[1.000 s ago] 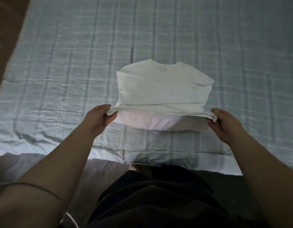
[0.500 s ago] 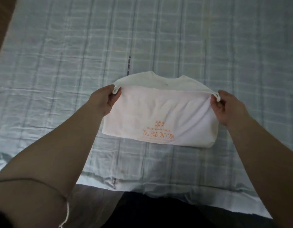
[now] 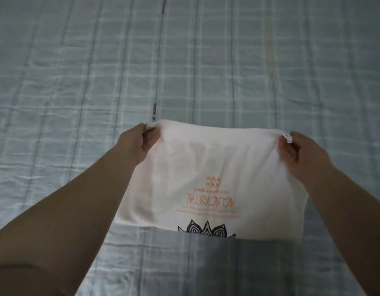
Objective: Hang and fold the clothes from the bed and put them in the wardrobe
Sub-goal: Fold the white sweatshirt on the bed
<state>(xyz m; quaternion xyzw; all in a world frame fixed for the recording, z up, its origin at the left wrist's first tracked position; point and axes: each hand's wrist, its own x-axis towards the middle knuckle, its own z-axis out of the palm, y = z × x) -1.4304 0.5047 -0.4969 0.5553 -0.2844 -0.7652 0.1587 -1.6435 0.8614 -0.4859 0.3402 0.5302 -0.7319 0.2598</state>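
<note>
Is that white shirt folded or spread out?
Folded: the white shirt lies doubled over on the bed, both hands pinching its far corners.

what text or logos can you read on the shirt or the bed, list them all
"NCLNCIRSTAL", roughly: large orange print, upside down, on the white shirt; letters uncertain.
Small orange line above it: too blurred to read.
Orange checkered logo: no letters legible.
Faint orange lines below the large print: unreadable.
Black pointed graphic at the near edge: a drawing, no text.
Dark printed strip on the bedsheet: too small to read.

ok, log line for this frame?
phase: folding | left hand: gripping shirt corner | right hand: gripping opposite corner | shirt: on bed
</note>
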